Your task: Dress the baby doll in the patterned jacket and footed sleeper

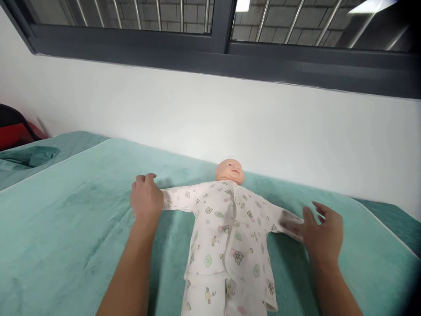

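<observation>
A baby doll (230, 171) lies on its back, its head near the wall and its arms stretched out sideways. It wears a white jacket (210, 228) printed with small bears and matching trousers (205, 294). My left hand (146, 199) is closed around the end of the sleeve (179, 198) on the left of the picture; the cuff is hidden in it. At the other sleeve (276, 217), my right hand (324, 232) has its fingers apart, the thumb side blurred across the sleeve's end. One jacket front overlaps the other down the middle.
A green plush cover (98, 228) spreads under the doll, with a darker green fold (29, 156) at the left. Behind it rise a white wall (158, 109) and a dark window frame (220, 48) with metal bars beyond. A red and black object (15, 131) stands far left.
</observation>
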Demonstrator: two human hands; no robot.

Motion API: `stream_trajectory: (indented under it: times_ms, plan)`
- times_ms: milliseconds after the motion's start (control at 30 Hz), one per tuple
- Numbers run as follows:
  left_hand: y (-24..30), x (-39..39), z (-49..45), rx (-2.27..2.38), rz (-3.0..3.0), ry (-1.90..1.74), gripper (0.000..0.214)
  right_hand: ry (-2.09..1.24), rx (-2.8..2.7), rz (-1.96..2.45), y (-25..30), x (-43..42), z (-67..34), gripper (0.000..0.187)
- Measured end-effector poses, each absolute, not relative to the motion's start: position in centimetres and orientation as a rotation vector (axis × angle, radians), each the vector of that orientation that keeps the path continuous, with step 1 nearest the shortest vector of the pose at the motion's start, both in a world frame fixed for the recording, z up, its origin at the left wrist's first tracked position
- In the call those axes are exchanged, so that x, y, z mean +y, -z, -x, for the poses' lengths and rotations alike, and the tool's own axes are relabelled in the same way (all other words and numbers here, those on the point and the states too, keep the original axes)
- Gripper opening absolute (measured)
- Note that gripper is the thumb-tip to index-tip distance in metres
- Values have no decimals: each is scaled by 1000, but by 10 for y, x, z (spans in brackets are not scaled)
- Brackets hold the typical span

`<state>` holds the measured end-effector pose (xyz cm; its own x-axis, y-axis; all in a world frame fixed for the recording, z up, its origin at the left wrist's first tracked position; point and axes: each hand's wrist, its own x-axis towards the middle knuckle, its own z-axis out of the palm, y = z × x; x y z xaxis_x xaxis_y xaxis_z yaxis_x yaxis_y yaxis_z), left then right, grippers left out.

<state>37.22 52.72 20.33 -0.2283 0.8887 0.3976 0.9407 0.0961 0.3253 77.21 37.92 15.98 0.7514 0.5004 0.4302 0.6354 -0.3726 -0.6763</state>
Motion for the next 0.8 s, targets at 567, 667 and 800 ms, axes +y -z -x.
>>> stream_trajectory:
  times_ms: [567, 667, 800]
  plan:
    - [-230, 479, -479, -1134, 3369, 1367, 41, -579, -1604, 1410, -190, 390, -648, 46]
    - [-225, 483, -480, -1189, 3329, 1347, 39, -511, -1632, 1455, -191, 395, -650, 46]
    - [-223, 481, -482, -1247, 3298, 1334, 36, -433, -1700, 1496, -196, 402, -653, 43]
